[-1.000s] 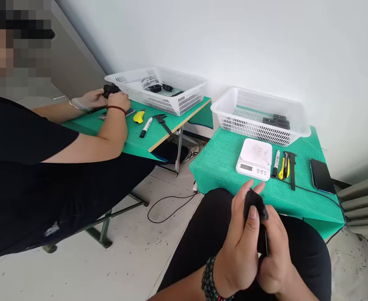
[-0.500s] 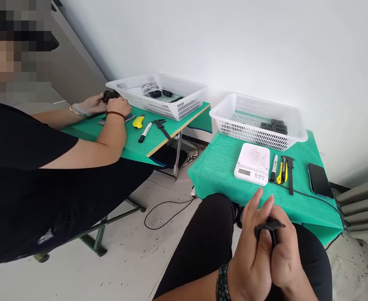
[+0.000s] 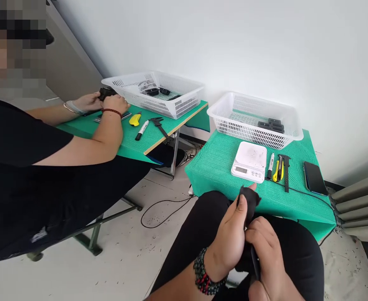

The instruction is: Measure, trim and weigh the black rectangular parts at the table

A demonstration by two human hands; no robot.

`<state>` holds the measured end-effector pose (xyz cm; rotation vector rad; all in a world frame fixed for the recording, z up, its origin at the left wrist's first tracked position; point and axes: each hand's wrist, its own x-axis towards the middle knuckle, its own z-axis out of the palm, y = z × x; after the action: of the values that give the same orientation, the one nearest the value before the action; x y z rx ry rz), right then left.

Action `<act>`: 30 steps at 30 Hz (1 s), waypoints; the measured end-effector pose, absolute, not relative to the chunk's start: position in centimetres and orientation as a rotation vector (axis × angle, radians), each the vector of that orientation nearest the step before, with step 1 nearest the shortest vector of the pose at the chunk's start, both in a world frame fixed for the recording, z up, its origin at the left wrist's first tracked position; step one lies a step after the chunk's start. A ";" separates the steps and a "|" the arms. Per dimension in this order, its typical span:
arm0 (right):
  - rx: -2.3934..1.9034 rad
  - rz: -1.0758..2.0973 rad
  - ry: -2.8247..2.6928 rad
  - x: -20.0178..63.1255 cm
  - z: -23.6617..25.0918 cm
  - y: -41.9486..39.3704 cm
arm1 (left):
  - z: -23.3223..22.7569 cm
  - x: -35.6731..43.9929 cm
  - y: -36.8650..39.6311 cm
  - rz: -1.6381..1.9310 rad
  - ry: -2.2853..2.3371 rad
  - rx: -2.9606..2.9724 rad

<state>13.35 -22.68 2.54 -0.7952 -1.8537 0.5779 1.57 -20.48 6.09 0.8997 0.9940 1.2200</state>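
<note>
My left hand is wrapped around a black molded part, its thumb lying along the near side. The part's uneven upper end stands out above that thumb. Just below and to the right, my right hand is closed with its fingers curled against the same black part. A narrow dark length shows below these fingers; whether it belongs to the part is unclear. Both hands are above my lap, in front of the green-covered table. A white digital scale lies just beyond them.
Right of the scale lie a marker, a yellow cutter, a black caliper and a phone. Behind them, a white basket holds several black parts. On the left, a co-worker handles a dark part beside another basket.
The black part has turned so that its end points up and away. My hands, earlier pressed palm to palm, have separated; the right now sits lower with curled fingers.
</note>
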 end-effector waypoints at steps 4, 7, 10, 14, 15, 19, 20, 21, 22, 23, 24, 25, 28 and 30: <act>-0.830 0.905 -1.502 13.3 2.6 -23.4 | 5.2 1.9 -20.8 1.303 1.049 0.815; -0.881 1.102 -1.084 13.4 3.2 -23.4 | 4.6 2.0 -21.2 1.426 1.031 0.819; -0.834 1.473 -0.632 13.6 3.4 -23.2 | 4.6 1.6 -21.4 1.472 1.055 0.876; -0.834 1.670 -0.333 13.8 2.6 -23.3 | 5.2 1.3 -21.9 1.400 1.076 1.312; -0.842 1.650 -0.311 13.9 2.2 -23.3 | 5.2 1.4 -22.1 1.345 1.055 1.540; -0.877 1.564 -0.291 14.9 1.0 -22.8 | 4.4 2.7 -23.1 1.037 1.070 2.263; -0.876 1.542 -0.299 15.2 0.8 -22.6 | 4.1 3.2 -23.4 1.005 1.095 2.330; -0.872 1.515 -0.320 15.4 0.7 -22.4 | 3.7 3.6 -23.8 0.997 1.107 2.377; -0.866 1.484 -0.346 15.7 0.6 -22.2 | 3.4 4.0 -24.1 1.003 1.110 2.417; -0.860 1.450 -0.365 15.8 0.5 -22.1 | 3.2 4.3 -24.3 1.015 1.115 2.452; -0.855 1.415 -0.363 15.9 0.5 -22.1 | 3.0 4.5 -24.5 1.025 1.130 2.479; -0.855 1.385 -0.330 15.9 0.4 -22.1 | 2.9 4.6 -24.6 1.031 1.154 2.496; -0.873 1.382 -0.138 15.7 0.8 -22.3 | 2.9 4.2 -24.2 1.011 1.211 2.509; -0.854 1.424 -0.095 15.8 1.5 -22.3 | 2.7 3.6 -23.6 0.992 1.214 2.510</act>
<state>15.79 -22.28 1.52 -0.8540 -0.0952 1.4241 3.62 -23.59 2.71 2.5098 1.2144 0.9922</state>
